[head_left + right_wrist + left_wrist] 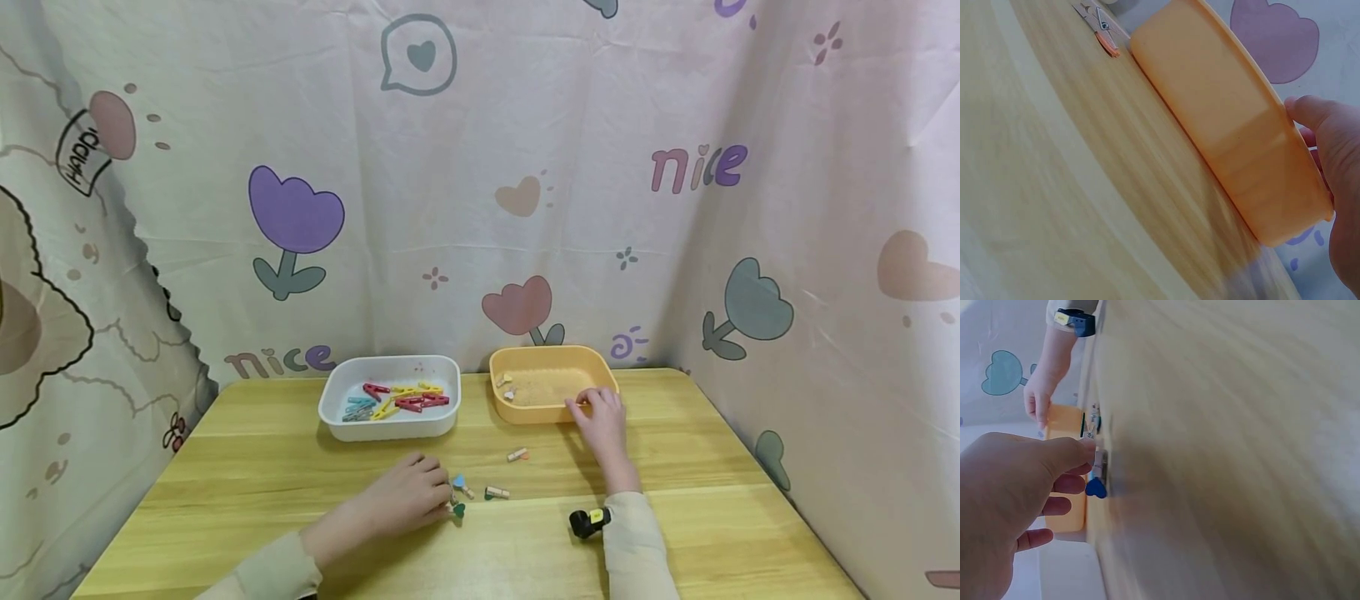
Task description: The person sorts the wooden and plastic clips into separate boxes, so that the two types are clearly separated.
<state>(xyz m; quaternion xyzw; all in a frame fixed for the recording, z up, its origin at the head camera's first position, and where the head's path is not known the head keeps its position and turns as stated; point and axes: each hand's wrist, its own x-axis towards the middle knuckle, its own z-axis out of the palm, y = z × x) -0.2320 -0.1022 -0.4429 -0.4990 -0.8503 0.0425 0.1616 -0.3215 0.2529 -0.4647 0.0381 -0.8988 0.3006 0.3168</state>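
Observation:
My left hand [408, 497] is low over the table and pinches a small wooden clothespin with a green heart [459, 509] between thumb and fingertips. Just beyond it lies a clothespin with a blue heart [460, 482], which also shows below the thumb in the left wrist view as a blue heart [1096, 488]. My right hand [603, 421] grips the near right rim of the orange-yellow tray [525, 414], thumb outside and fingers over the edge, as the right wrist view shows. Inside that tray sit a few small clothespins [509, 393] at its left end.
To the left stands a white tray [390, 430] with several red, yellow and blue-grey plastic clips. Two more wooden clothespins lie on the table, one with a dark green heart [497, 493], one with an orange heart [517, 455]. A printed curtain [450, 208] hangs behind the table.

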